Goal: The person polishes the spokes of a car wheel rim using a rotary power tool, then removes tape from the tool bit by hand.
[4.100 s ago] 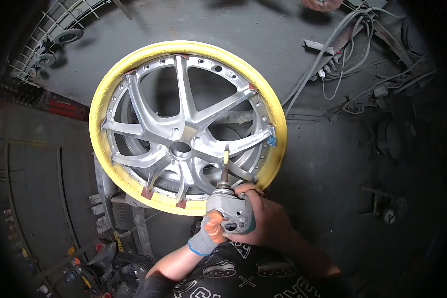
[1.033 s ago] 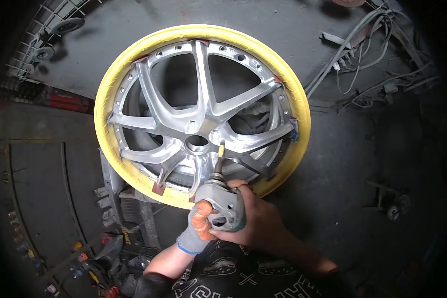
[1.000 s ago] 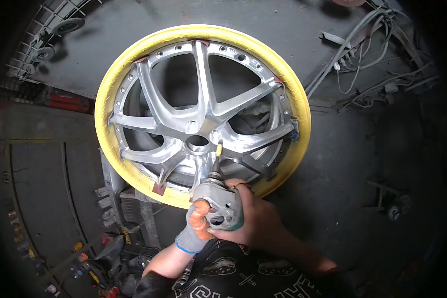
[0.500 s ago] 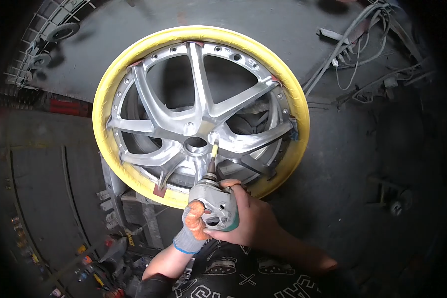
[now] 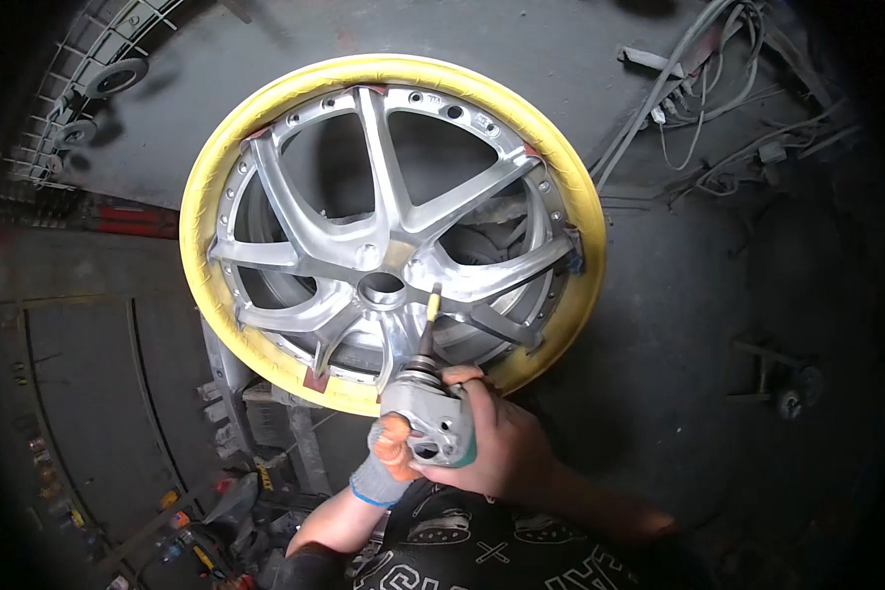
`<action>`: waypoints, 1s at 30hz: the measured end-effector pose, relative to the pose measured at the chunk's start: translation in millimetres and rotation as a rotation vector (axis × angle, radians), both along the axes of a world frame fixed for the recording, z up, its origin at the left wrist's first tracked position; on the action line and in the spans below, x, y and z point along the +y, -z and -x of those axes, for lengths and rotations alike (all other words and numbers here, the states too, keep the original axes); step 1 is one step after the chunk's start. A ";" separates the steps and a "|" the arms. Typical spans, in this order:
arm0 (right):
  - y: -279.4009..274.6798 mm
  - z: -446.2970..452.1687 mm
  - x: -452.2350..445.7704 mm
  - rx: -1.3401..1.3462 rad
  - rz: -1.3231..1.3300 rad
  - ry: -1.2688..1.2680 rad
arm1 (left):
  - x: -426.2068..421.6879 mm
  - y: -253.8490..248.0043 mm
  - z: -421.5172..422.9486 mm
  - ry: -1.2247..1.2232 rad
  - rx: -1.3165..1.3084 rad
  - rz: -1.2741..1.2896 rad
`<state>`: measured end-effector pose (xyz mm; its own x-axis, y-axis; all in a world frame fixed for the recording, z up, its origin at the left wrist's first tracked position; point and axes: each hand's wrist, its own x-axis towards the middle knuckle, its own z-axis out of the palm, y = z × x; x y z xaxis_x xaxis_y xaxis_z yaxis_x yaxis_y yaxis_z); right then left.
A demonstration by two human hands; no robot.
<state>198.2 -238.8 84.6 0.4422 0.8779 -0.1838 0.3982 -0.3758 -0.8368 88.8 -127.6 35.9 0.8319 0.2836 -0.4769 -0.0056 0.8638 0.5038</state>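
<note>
A silver spoked wheel rim [image 5: 388, 197] with its outer lip wrapped in yellow tape [image 5: 199, 197] fills the middle. Small dark red patches sit at several spoke ends, and a blue one is at the right. My left hand [image 5: 391, 457], in a grey and orange glove, is closed on the left side of a grey power tool [image 5: 428, 405]. My right hand [image 5: 497, 433] wraps round the tool's right side; an orange fingertip shows near its top. The tool's thin shaft ends in a yellow-banded tip [image 5: 434, 303] over the spoke right of the hub hole [image 5: 381, 288].
Cables [image 5: 659, 98] and a power strip [image 5: 674, 106] lie at the upper right. A wire rack [image 5: 59, 108] with small discs stands at the upper left, near a red object [image 5: 133, 218]. Cluttered tools and bags [image 5: 231, 511] lie at the lower left. A metal stand [image 5: 236, 383] is under the rim.
Compared with half a second ago, the tool tip has moved slightly right and lower, off the bolt hole onto the spoke. The view has shifted slightly. Both hands keep their hold.
</note>
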 end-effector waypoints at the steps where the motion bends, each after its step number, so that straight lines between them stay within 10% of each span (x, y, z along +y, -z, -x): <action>1: 2.4 1.7 4.9 -0.022 -0.053 0.008 | 3.6 -1.0 0.7 0.001 0.004 -0.002; 30: 17.7 -11.0 -33.4 -0.081 -0.145 -0.036 | -32.0 1.9 -4.2 0.044 0.089 0.037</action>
<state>209.2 -272.2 66.8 0.4180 0.9083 -0.0188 0.4777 -0.2373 -0.8459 93.1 -159.7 34.0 0.7969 0.2289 -0.5590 0.0760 0.8801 0.4687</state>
